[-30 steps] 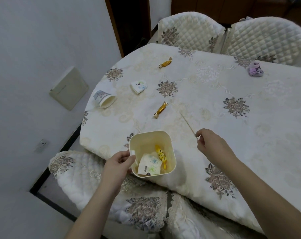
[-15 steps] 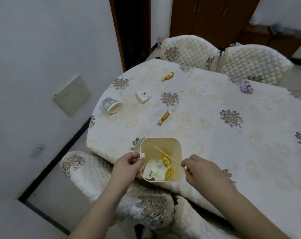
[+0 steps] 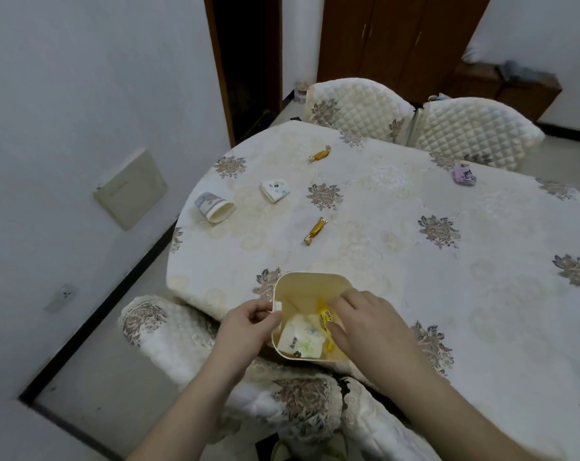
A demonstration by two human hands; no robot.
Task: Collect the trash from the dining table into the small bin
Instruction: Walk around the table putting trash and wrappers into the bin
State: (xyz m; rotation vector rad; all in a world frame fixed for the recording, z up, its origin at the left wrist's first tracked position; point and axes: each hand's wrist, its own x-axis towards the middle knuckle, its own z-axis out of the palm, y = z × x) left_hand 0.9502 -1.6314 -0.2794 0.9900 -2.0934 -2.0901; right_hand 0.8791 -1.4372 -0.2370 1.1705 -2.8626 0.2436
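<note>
1. Bin, small and cream, sits at the table's near edge, with a white packet and yellow wrapper inside.
2. Left hand pinches the bin's left rim, fingers curled.
3. Right hand reaches over the bin's right side, fingers dipped inside; whether they hold anything, I cannot tell.
4. Two gold candies, a tipped paper cup and a small packet lie farther across the table.

Smooth matt plastic bin — quilted cloth table cover, shiny foil candy.
</note>
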